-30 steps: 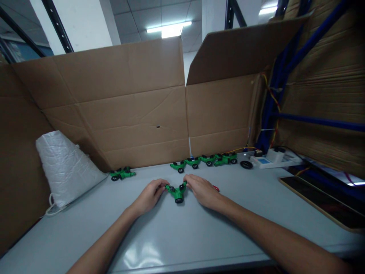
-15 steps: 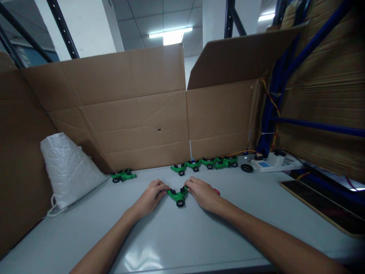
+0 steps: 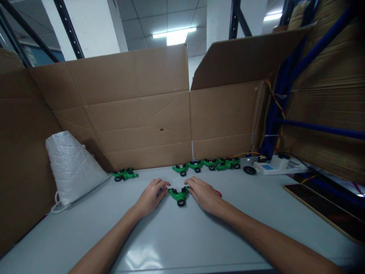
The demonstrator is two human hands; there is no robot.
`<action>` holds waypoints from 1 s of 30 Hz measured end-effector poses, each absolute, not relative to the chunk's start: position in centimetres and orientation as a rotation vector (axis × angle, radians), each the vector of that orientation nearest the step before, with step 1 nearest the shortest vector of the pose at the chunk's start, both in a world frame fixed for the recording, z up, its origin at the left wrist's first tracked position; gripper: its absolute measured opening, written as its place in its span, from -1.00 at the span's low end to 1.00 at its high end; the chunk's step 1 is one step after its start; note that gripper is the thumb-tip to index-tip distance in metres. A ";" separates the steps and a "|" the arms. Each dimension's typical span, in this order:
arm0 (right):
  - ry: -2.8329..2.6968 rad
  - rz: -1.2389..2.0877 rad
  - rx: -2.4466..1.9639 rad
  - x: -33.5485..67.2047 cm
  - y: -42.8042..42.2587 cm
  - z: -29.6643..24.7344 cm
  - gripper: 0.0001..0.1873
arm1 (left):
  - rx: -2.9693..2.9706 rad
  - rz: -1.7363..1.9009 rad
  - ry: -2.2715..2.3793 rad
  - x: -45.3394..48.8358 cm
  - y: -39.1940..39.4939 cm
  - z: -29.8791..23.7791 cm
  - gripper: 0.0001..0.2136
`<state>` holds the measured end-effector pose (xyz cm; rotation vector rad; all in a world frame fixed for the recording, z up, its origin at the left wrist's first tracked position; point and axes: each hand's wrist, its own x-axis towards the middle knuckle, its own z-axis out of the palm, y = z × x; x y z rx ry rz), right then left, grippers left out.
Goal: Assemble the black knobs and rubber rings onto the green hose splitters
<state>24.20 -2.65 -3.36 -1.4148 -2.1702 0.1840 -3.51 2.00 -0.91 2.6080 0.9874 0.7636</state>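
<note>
A green Y-shaped plastic fitting with black ends (image 3: 178, 195) lies on the grey table (image 3: 176, 239) in front of me. My left hand (image 3: 152, 196) rests on the table with its fingers curled around the fitting's left arm. My right hand (image 3: 204, 196) lies palm down, its fingertips on the fitting's right arm. A small red object (image 3: 218, 193) peeks out from behind my right hand.
Several more green fittings (image 3: 209, 164) stand in a row at the back, and one (image 3: 124, 175) sits apart at the left. A white sack (image 3: 72, 167) leans at the left. Cardboard walls (image 3: 137, 114) ring the table. A black ring (image 3: 249, 170), white device (image 3: 273, 164) and dark board (image 3: 325, 209) are at right.
Both hands have stayed on the green fitting. The view has shifted slightly, so everything sits a little lower and to the right.
</note>
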 end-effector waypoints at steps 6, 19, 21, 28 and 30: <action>-2.173 0.169 -1.351 23.4 -3.1 -2.9 -0.77 | 2.579 0.777 0.927 -2.7 0.5 0.3 -0.70; -2.199 0.333 -1.181 22.9 -4.1 -1.7 -0.86 | 2.655 0.628 0.806 -1.8 -1.2 0.7 -0.57; -2.196 0.340 -1.193 22.9 -4.1 -1.7 -0.89 | 2.649 0.627 0.815 -1.8 -1.2 0.8 -0.58; -2.177 0.334 -1.220 22.9 -4.0 -1.9 -0.93 | 2.640 0.598 0.855 -1.9 -1.1 0.7 -0.58; -2.170 0.335 -1.230 22.9 -4.0 -1.9 -0.92 | 2.641 0.597 0.860 -2.0 -1.1 0.6 -0.57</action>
